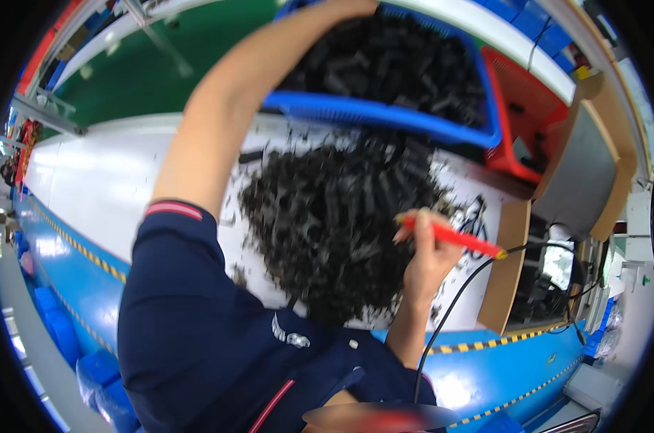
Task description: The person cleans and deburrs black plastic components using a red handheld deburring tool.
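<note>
My right hand [429, 256] is closed around a red pen-shaped tool [457, 238] with brass-coloured ends and a black cord [453, 296] trailing from it. The tool is held over the right side of a large heap of small black parts [334, 209] on the white tabletop [89, 173]. Stretched far forward, my left arm crosses the left end of a blue crate [384, 112]. At the upper edge of the picture, my left hand [356, 6] is at the crate's far rim. Its fingers are cut off from view. More black parts [392, 65] fill the crate.
A red basket [521, 94] with a few black pieces stands right of the crate. Beside it is an open cardboard box [507, 267], with a grey panel [579, 173] behind. Yellow-black striped tape [500, 340] runs across the blue floor.
</note>
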`<act>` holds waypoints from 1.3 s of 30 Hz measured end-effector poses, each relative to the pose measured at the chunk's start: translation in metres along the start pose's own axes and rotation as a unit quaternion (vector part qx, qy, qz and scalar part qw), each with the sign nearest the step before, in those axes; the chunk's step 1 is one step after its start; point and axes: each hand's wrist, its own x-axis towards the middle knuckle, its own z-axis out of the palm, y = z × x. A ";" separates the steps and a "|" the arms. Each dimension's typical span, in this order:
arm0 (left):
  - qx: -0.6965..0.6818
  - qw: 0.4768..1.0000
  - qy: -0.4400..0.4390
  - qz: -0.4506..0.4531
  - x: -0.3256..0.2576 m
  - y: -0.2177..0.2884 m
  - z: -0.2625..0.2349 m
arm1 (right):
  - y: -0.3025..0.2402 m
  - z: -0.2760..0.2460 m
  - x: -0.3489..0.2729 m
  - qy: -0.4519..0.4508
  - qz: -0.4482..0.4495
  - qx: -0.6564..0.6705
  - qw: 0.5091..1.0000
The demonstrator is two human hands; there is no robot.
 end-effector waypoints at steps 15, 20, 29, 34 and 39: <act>-0.118 0.980 -0.057 0.152 -0.314 0.066 -0.124 | 0.019 0.013 0.008 0.030 -0.057 0.008 0.998; -0.286 0.947 -0.136 0.045 -0.317 0.064 -0.129 | 0.011 0.023 0.015 0.027 -0.106 0.007 0.994; -0.792 0.531 -0.241 -0.181 -0.309 0.077 -0.151 | -0.022 0.048 0.023 -0.095 -0.309 0.008 0.946; -0.867 0.308 -0.335 -0.205 -0.315 0.093 -0.147 | -0.028 0.062 0.021 0.035 -0.338 -0.111 0.934; -0.730 0.493 -0.423 -0.212 -0.318 0.094 -0.156 | -0.023 0.052 0.035 0.069 -0.388 -0.138 0.908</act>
